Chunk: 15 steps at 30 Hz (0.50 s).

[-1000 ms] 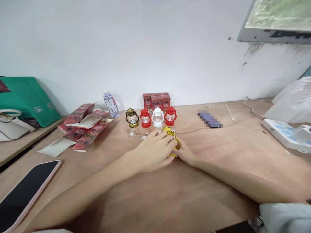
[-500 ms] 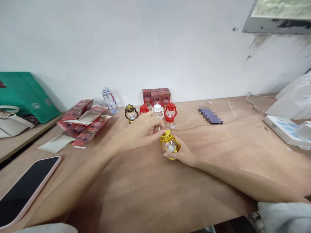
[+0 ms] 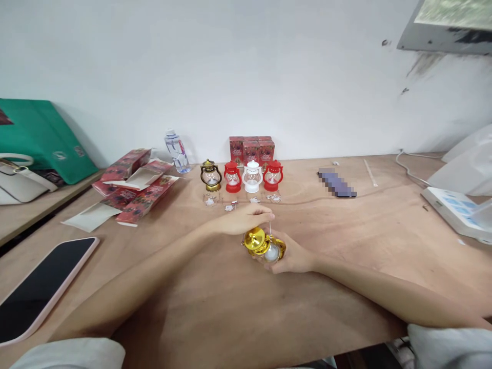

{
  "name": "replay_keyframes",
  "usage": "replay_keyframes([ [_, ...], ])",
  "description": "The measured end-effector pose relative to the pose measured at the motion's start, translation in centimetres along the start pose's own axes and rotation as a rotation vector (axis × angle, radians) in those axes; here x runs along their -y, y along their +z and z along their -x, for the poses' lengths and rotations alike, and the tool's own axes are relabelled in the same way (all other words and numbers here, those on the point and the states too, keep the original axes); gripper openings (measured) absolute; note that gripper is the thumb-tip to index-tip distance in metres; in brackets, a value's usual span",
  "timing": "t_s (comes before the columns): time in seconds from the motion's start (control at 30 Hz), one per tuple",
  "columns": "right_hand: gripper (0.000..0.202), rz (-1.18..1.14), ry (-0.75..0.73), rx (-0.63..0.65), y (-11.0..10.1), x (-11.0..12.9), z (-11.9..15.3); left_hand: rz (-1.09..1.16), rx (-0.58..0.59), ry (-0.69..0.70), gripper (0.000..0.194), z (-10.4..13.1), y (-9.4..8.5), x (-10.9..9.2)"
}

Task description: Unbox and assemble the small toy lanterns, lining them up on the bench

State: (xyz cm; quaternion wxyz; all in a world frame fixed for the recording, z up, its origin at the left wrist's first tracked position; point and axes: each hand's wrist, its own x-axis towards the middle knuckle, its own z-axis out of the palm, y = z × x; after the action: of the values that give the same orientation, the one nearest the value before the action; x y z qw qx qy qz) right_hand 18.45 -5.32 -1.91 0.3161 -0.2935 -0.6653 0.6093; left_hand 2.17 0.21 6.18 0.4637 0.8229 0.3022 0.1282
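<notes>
My right hand (image 3: 294,255) grips a small gold lantern (image 3: 257,240) by its clear body, with the top tilted to the left and toward me. Above it, the fingers of my left hand (image 3: 246,219) are pinched on a thin wire handle (image 3: 270,227) that runs up from the lantern. Beyond my hands a bronze lantern (image 3: 210,179), a red lantern (image 3: 232,180), a white lantern (image 3: 252,182) and another red lantern (image 3: 272,180) stand upright in a row. Thin wire handles with small white tags (image 3: 230,207) lie before them.
Red printed boxes (image 3: 251,152) are stacked against the wall. Opened red cartons (image 3: 144,200) and a water bottle (image 3: 177,154) are at the left. A phone (image 3: 46,287) lies near left, a pixelated dark object (image 3: 336,183) at right, beside a white power strip (image 3: 457,212).
My left hand has moved down and nearer, uncovering the row of lanterns and tags. The gold lantern has tipped so its top shows, and its wire handle now stands up.
</notes>
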Motion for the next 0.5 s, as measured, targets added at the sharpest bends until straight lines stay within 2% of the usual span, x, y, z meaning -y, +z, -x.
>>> replay_keyframes([
  [0.1, 0.039, -0.067, 0.026, -0.020, 0.3, 0.2, -0.1, -0.011, -0.078, 0.008, 0.044, 0.4, -0.2, -0.6],
  [0.23, 0.040, -0.094, 0.025, -0.035, 0.2, 0.2, -0.3, 0.012, -0.089, 0.088, 0.048, 0.7, -0.4, -1.2],
  [0.4, 0.036, -0.133, 0.008, -0.015, 0.0, 0.2, -0.5, 0.007, -0.259, 0.192, 0.046, 0.7, -0.5, -1.1],
  [0.5, 0.034, -0.110, 0.013, -0.046, -0.1, 0.2, -0.6, 0.017, -0.341, 0.153, 0.046, 0.5, -0.5, -0.9],
])
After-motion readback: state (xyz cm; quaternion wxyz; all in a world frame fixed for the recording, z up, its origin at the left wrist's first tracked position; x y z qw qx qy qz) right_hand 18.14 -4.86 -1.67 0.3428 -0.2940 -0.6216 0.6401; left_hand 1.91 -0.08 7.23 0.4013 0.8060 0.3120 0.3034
